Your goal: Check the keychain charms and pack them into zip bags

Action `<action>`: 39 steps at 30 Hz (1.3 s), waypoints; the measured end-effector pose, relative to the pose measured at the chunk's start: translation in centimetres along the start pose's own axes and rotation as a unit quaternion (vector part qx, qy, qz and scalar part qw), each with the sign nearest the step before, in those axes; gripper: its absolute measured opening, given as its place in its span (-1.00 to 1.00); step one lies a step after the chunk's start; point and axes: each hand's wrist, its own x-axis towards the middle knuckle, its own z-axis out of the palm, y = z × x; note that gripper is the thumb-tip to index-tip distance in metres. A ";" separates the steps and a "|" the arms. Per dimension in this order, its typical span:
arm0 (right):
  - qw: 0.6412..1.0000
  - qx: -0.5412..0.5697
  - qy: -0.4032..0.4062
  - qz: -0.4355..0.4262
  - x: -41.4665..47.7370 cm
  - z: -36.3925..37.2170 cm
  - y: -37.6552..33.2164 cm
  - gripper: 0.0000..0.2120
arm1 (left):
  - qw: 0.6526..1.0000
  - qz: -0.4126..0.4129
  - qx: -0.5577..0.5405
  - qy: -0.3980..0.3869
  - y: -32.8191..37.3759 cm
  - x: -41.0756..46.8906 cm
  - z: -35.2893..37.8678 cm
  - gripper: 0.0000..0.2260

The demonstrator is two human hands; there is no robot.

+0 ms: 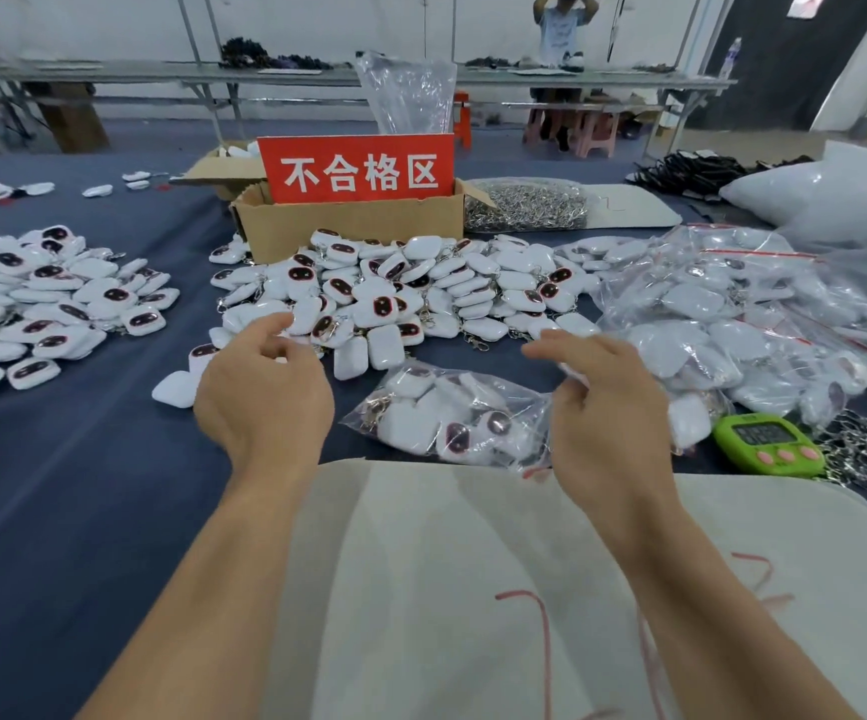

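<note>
Head view: the left hand (265,392) hovers over the near edge of the central pile of keychain charms (421,288), its fingers loosely curled, thumb and forefinger apart, with nothing between them. The right hand (605,407) is at the right end of a filled zip bag (447,415). Its upper fingers reach out to the left and its lower ones curl against the plastic. Blur hides whether they pinch the bag or only touch it. The bag lies on the blue tablecloth (83,459) between the two hands, just beyond a pale cloth mat (473,563), and holds several white charms with metal clasps. A second pile of charms (47,309) lies well to the left. A heap of filled bags (732,324) lies to the right, with a green timer (766,444) just beside it. Behind the central pile stands a cardboard box (348,228) bearing a red sign (356,168), and a clear bag of metal clasps (525,205) lies beside the box.
</note>
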 end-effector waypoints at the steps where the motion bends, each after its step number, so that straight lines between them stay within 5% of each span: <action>1: 0.998 -0.039 -0.053 -0.018 -0.2 0.2 0.0 -0.51 | 0.995 0.036 0.092 -0.011 -0.4 0.1 0.1 -0.67; 5: 0.982 -0.107 -0.156 0.009 -0.5 0.6 -0.5 -0.58 | 0.944 0.116 0.282 -0.128 -1.0 -0.3 0.9 -0.70; 11: 0.986 -0.099 -0.120 0.063 -0.3 0.1 -0.1 -0.67 | 0.940 0.151 0.267 -0.148 -1.7 -0.4 1.2 -0.63; 14: 0.989 -0.072 -0.087 0.091 -0.2 0.2 0.2 -0.65 | 0.925 0.196 0.205 -0.253 -1.3 -0.7 1.6 -0.38; 16: 0.990 -0.046 -0.081 0.103 -0.1 0.3 0.4 -0.64 | 0.904 0.220 0.218 -0.294 -1.1 -0.7 1.8 -0.43; 25: 0.988 -0.004 -0.095 0.122 -0.1 0.6 0.4 -0.62 | 0.932 0.179 0.243 -0.202 -1.4 -0.7 1.9 -0.68; 31: 0.989 0.005 -0.085 0.124 -0.1 0.4 0.3 -0.61 | 0.953 0.162 0.227 -0.121 -1.1 -0.7 1.5 -0.61; 35: 0.990 0.041 -0.057 0.122 -0.1 0.5 0.3 -0.61 | 0.977 0.188 0.093 -0.037 -0.4 -1.2 1.2 -0.68; 39: 0.990 0.072 -0.031 0.116 -0.1 0.3 0.1 -0.63 | 0.965 0.244 -0.074 -0.058 1.0 -2.8 1.0 -0.76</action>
